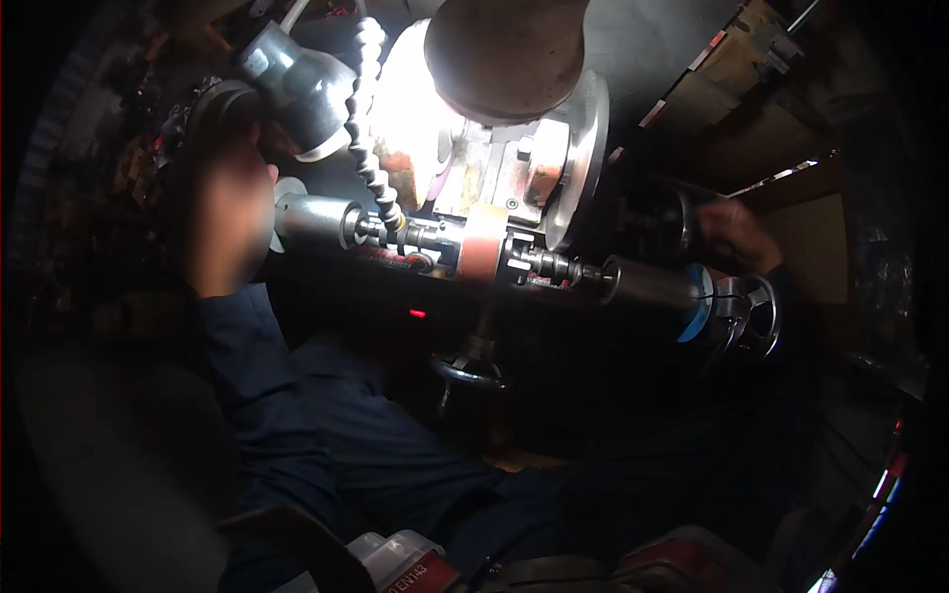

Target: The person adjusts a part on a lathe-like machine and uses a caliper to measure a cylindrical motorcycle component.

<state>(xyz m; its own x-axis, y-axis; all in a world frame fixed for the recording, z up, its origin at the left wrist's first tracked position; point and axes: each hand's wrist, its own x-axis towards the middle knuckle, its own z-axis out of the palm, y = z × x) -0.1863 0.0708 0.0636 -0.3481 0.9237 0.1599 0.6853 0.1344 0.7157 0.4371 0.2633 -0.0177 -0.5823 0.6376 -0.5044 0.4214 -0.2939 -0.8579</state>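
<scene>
A metal shaft (pixel 435 237) with several stepped collars lies level across a grinding machine, held between a left cylindrical holder (pixel 321 219) and a right cylindrical holder (pixel 647 280). Beside the left holder is my left hand (pixel 227 212), smeared by motion, so its fingers cannot be read. At the far right my right hand (pixel 736 232) is in shade by a dark round machine part (pixel 682 219). Its fingers look curled; whatever they hold is hidden. A reddish-brown block (pixel 481 257) covers the shaft's middle, in front of the large grinding wheel (pixel 585 163).
A jointed coolant hose (pixel 368 128) hangs down to the shaft beside a lamp (pixel 301 94). A rounded housing (pixel 506 59) overhangs the wheel. Handwheels stand below the shaft (pixel 470 374) and at the right end (pixel 759 316). My legs (pixel 395 420) are below the machine.
</scene>
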